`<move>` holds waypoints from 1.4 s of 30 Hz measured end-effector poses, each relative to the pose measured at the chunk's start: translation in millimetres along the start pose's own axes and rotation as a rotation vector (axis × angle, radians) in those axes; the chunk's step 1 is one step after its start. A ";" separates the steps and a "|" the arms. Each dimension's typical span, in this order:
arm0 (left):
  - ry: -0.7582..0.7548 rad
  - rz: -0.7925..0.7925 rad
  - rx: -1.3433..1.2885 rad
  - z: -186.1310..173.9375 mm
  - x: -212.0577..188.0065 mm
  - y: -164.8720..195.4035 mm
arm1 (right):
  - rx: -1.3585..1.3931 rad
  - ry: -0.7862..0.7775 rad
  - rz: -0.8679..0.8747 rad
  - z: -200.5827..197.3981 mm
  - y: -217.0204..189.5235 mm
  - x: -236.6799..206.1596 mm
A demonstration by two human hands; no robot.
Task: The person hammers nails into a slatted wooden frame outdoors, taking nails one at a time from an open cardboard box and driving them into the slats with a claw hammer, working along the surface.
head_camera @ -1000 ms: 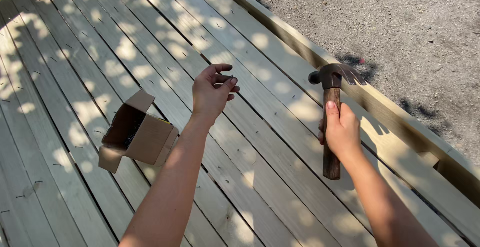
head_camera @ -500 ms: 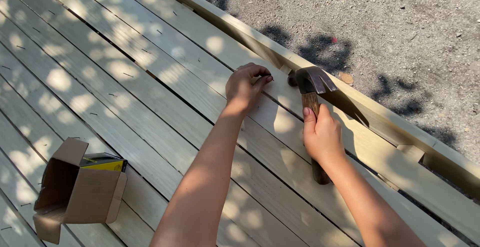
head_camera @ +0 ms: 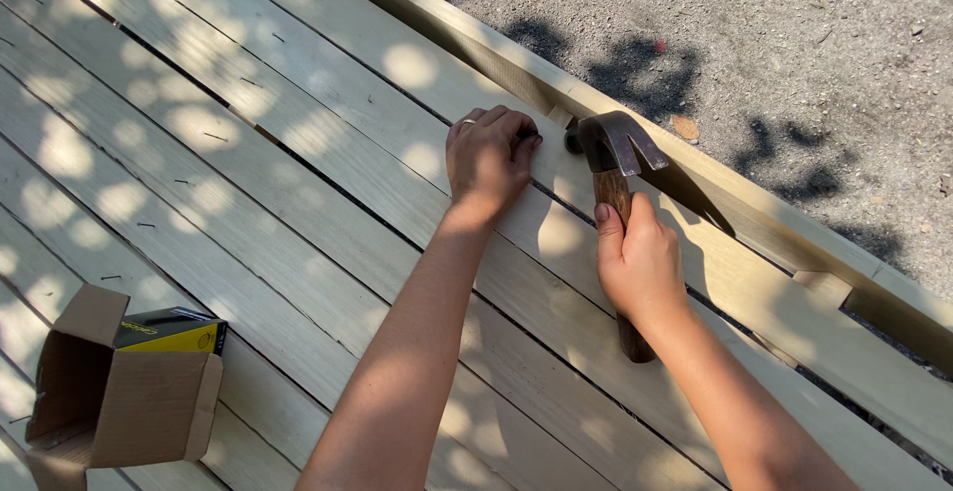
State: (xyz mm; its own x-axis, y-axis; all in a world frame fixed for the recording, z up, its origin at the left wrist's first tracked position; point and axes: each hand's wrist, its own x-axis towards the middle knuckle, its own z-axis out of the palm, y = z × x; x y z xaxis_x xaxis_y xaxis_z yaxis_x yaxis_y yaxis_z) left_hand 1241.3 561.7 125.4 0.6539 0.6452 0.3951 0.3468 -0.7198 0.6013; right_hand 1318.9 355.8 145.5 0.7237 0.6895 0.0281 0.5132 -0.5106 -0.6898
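Head view looks down on two bare arms reaching up from the bottom edge over pale wooden deck boards. At right of centre the right hand is closed round the brown wooden handle of a dark steel claw hammer, thumb laid along the shaft; the butt of the handle shows below the wrist. The hammer's head sits just above the hand, its face turned left, its claw pointing right.

Just left of that face, the left hand rests knuckles-up on a board, fingers curled and pinched together at the tips. A small dark thing shows at the fingertips, too small to tell what it is. A ring sits on one finger. The hammer face and the pinching fingertips are near each other, not touching.

Beside the hammer head, a raised pale timber edge rail runs diagonally from the top middle to the right edge, with grey gravel ground beyond it in the upper right.

At lower left, well apart from both hands, an open brown cardboard box lies on its side on the boards, a yellow-and-black carton resting against its top.
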 end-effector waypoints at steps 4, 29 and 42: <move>0.002 0.018 -0.055 2.8 -1.4 -3.1 | -0.008 -0.005 0.002 -0.2 -2.7 -1.3; -0.079 -0.066 -0.371 -1.2 -3.8 -20.9 | 0.263 -0.052 -0.146 -61.9 -81.4 0.5; -0.030 -0.222 -0.819 12.2 5.4 -49.6 | 0.171 -0.095 -0.028 -43.3 -70.5 9.7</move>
State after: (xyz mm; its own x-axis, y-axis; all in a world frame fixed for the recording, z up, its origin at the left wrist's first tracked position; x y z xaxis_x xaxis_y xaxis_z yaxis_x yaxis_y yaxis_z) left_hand 1235.9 597.7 89.3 0.6502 0.7338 0.1971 -0.1193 -0.1576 0.9803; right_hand 1309.8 376.3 225.7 0.6592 0.7519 -0.0137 0.4410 -0.4013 -0.8028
